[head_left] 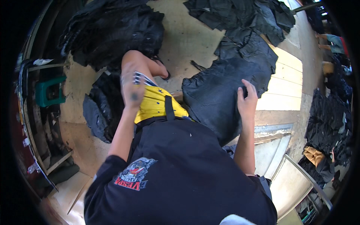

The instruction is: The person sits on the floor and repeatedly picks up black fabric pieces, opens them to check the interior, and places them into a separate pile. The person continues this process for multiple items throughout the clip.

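My left hand (133,90) is over my left thigh, beside the yellow shorts (155,103) with their dark strap. Motion smears its fingers, so I cannot make out whether it holds anything. My right hand (248,98) has its thumb and fingers apart and holds nothing. It is above or lightly on the edge of a wrinkled black garment piece (215,88), which looks like cloth or leather. This piece spreads across where my right leg lies and hides it.
Black garment heaps lie at the far left (112,32) and far right (243,15). A smaller dark pile (103,107) sits beside my left leg. There is a green plastic stool (50,92) at left and a metal-framed panel (294,174) at right. Another person (335,43) is at the far right.
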Demonstrator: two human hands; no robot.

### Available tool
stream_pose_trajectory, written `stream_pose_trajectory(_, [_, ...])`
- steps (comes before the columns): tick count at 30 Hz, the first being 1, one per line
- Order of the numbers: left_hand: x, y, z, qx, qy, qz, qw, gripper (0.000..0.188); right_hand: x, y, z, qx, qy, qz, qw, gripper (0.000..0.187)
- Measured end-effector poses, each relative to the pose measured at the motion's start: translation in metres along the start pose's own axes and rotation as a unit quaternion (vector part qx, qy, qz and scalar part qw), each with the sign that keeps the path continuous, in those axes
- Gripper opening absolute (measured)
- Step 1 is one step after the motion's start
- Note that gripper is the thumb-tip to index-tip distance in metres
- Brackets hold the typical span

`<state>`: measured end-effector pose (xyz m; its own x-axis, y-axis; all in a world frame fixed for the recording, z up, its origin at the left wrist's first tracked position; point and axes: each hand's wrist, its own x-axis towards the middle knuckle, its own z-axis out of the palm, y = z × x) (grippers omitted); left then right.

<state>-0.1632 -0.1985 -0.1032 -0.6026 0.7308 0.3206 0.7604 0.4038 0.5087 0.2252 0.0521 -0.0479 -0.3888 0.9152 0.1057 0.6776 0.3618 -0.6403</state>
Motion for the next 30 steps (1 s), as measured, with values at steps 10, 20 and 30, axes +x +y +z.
stream_pose_trajectory(10, [0.001,0.073,0.243,-0.192,-0.552,-0.317,0.747,0.066,-0.061,0.008,-0.008,0.008,-0.030,-0.002,1.000,0.037])
stream_pose_trajectory(20, [0.077,0.251,0.063,-0.354,-0.214,0.274,0.868,0.020,0.020,-0.028,-0.048,0.558,0.023,0.331,0.761,0.055])
stream_pose_trajectory(30, [0.088,0.258,-0.034,-0.198,0.012,0.315,0.928,0.034,0.064,-0.123,-0.085,0.588,0.147,0.076,0.792,0.057])
